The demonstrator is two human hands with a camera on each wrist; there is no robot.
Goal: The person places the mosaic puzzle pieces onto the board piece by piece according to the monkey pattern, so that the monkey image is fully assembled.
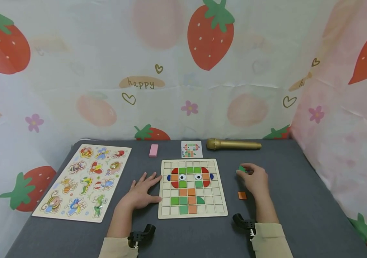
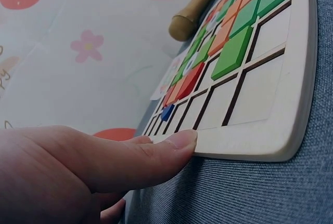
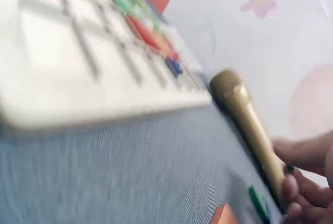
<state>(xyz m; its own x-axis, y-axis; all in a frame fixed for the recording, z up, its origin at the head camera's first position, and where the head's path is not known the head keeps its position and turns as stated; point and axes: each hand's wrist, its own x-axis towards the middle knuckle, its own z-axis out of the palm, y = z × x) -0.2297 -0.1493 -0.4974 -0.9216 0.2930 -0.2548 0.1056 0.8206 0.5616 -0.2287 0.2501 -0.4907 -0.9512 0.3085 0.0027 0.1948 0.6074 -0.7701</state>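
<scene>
A white grid board (image 1: 220, 204) bears colored tiles forming a figure with two eyes. My left hand (image 1: 142, 193) lies at its left side with fingers spread; the thumb touches the board's edge, as the left wrist view also shows. To the right of the board, my right hand (image 1: 257, 179) pinches a small green tile (image 3: 289, 169) between thumb and fingers, mostly hidden by them. Another green tile (image 3: 257, 201) is close beneath that hand in the blurred right wrist view. An orange tile (image 1: 242, 195) lies on the dark cloth nearer to me.
A gold microphone (image 1: 235, 144) lies behind the right hand. At the back are a small picture card (image 1: 192, 149) and a pink block (image 1: 153, 151). A board of cartoon insects and animals (image 1: 83, 182) lies at the left. A strawberry-print curtain (image 1: 177, 107) stands behind the table.
</scene>
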